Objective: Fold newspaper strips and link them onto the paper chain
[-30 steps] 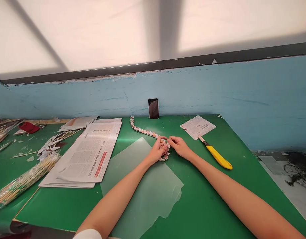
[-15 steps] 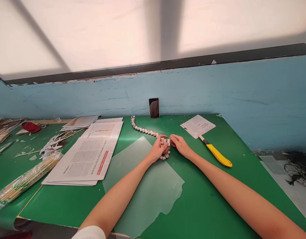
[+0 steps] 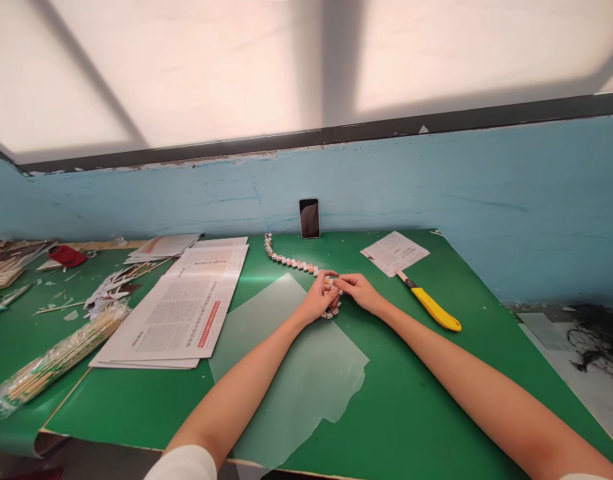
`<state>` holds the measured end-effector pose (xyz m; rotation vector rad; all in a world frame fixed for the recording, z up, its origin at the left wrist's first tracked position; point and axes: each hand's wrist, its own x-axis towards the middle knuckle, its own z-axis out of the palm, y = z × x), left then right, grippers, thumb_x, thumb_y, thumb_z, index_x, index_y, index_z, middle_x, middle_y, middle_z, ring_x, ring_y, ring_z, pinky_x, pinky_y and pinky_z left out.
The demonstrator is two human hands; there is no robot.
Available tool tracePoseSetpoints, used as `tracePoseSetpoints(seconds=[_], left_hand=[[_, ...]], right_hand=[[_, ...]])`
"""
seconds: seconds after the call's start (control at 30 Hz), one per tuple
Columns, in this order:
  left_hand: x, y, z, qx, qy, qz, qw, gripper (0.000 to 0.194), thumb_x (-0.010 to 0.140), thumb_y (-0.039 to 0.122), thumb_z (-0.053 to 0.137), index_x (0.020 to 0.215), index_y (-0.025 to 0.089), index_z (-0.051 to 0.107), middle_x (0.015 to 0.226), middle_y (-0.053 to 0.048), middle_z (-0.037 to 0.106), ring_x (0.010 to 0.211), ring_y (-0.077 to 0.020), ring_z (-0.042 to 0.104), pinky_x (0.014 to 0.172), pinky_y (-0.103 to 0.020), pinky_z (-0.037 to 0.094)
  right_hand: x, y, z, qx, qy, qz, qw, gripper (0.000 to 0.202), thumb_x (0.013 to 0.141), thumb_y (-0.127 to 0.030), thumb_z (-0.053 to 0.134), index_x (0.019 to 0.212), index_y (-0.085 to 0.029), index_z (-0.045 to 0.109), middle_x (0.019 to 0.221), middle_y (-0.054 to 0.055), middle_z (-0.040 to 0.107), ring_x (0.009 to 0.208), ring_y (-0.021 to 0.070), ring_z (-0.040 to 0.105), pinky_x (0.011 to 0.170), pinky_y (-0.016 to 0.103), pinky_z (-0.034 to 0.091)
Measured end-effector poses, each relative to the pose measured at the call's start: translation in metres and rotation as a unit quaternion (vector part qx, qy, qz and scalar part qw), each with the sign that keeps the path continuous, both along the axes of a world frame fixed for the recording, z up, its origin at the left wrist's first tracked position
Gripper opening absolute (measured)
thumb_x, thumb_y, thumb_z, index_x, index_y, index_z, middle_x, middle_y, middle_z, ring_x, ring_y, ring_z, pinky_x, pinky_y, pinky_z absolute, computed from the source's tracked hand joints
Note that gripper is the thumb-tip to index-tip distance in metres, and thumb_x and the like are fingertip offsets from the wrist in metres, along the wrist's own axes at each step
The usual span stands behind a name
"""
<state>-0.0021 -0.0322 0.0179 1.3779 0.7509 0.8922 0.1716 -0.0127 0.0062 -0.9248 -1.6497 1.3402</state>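
A chain of small folded paper links (image 3: pixel 292 264), white with brownish patches, trails from the back of the table to my hands and curls beneath them. My left hand (image 3: pixel 317 297) is closed on the chain near its curled end. Against the same part, the fingertips of my right hand (image 3: pixel 359 291) are pinched together, touching the links beside the left fingers. Exactly what lies between the right fingertips is hidden. Below my left hand, a translucent sheet (image 3: pixel 291 373) with one ragged edge lies on the green table (image 3: pixel 411 407).
A yellow-handled utility knife (image 3: pixel 435 308) lies at right, its blade on a square paper piece (image 3: pixel 394 253). A phone (image 3: pixel 309 218) leans on the wall. Stacked newspapers (image 3: pixel 181 307), bagged wooden sticks (image 3: pixel 61 360) and paper scraps (image 3: pixel 106 287) are at left.
My right hand has moved left, bringing its fingertips against the chain beside my left fingers. My left hand stays on the chain. The view has shifted slightly.
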Motion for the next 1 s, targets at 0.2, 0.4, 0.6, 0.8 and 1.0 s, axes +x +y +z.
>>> tracePoseSetpoints(seconds=[0.2,0.4,0.6,0.8,1.0], left_hand=[[0.0008,0.0006,0.0018,0.008,-0.005,-0.019,1.0,0.059,0.087,0.056,0.066,0.124,0.019,0.04,0.056,0.011,0.048,0.047,-0.0082,0.044,0.052,-0.022,0.044],[0.0012,0.003,0.0031,0.012,0.008,-0.008,1.0,0.057,0.086,0.053,0.066,0.125,0.018,0.043,0.057,0.009,0.05,0.049,-0.0079,0.044,0.051,-0.02,0.037],[0.0011,0.0036,0.0022,0.019,0.006,-0.005,1.0,0.055,0.087,0.053,0.065,0.124,0.018,0.045,0.057,0.009,0.05,0.049,-0.0083,0.043,0.052,-0.02,0.035],[0.0007,0.0054,-0.0009,0.027,-0.001,-0.004,1.0,0.054,0.087,0.05,0.064,0.124,0.017,0.045,0.055,0.009,0.05,0.048,-0.0081,0.043,0.053,-0.021,0.035],[-0.0021,0.0067,-0.0067,0.018,-0.006,0.005,1.0,0.058,0.085,0.052,0.067,0.125,0.016,0.044,0.055,0.008,0.052,0.047,-0.0084,0.043,0.05,-0.02,0.033]], right_hand=[[0.001,0.0025,0.0051,-0.01,0.022,-0.003,1.0,0.054,0.085,-0.066,0.065,0.059,-0.019,0.055,0.058,-0.004,0.039,0.059,0.0126,0.032,0.057,0.028,0.028],[0.0006,0.0021,0.0086,-0.018,0.027,-0.018,0.999,0.058,0.083,-0.069,0.065,0.057,-0.019,0.05,0.058,-0.004,0.034,0.06,0.0126,0.029,0.056,0.028,0.025],[0.0005,0.0045,0.0044,-0.024,0.031,-0.018,0.999,0.056,0.083,-0.066,0.067,0.057,-0.019,0.049,0.058,-0.005,0.033,0.058,0.012,0.027,0.057,0.028,0.021],[0.0012,0.0055,0.0012,-0.021,0.035,-0.012,0.999,0.053,0.086,-0.063,0.066,0.06,-0.019,0.052,0.06,-0.005,0.034,0.059,0.0122,0.028,0.058,0.029,0.02],[-0.0004,0.0043,0.0024,-0.017,0.044,-0.022,0.999,0.054,0.088,-0.064,0.064,0.062,-0.02,0.048,0.061,-0.004,0.035,0.058,0.0121,0.028,0.056,0.029,0.022]])
